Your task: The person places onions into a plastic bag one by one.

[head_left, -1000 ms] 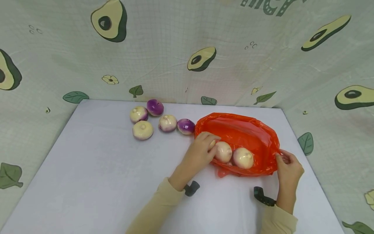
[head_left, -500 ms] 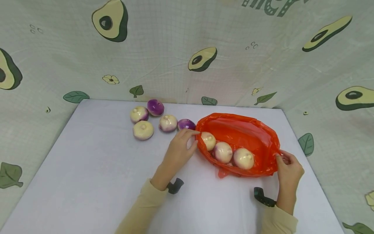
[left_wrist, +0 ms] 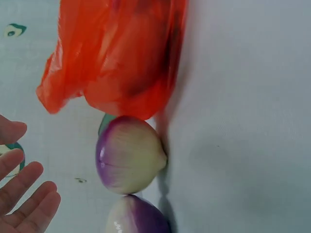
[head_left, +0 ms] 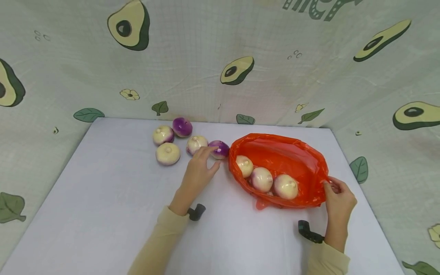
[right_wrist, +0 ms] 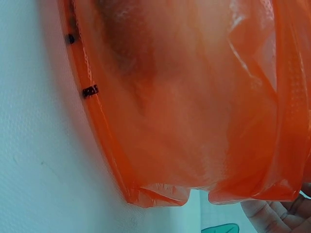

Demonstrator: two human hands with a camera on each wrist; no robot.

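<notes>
A red plastic bag (head_left: 295, 149) lies with its mouth spread wide, and three pale turnips (head_left: 262, 179) sit along its near side. My right hand (head_left: 340, 200) pinches the bag's right rim between thumb and fingers; in the right wrist view, part of that hand shows below the bag (right_wrist: 184, 111). My left hand (head_left: 196, 172) holds nothing, thumb and fingers spread, just in front of a purple-and-white turnip (head_left: 220, 150) beside the bag. Its index finger overlaps that turnip in the head view. In the left wrist view the fingers stand apart from the turnip (left_wrist: 129, 155).
Several more turnips lie at the back left: a pale one (head_left: 197, 144) behind the left hand, a cream one (head_left: 168, 154), a purple-edged one (head_left: 163, 135) and a deep purple one (head_left: 182, 126). An avocado-print cloth (head_left: 192, 57) hangs behind the white table (head_left: 103, 210).
My left hand has come out of the bag and moved left to the purple-and-white turnip, uncovering a pale turnip inside the bag. My right hand stays on the rim.
</notes>
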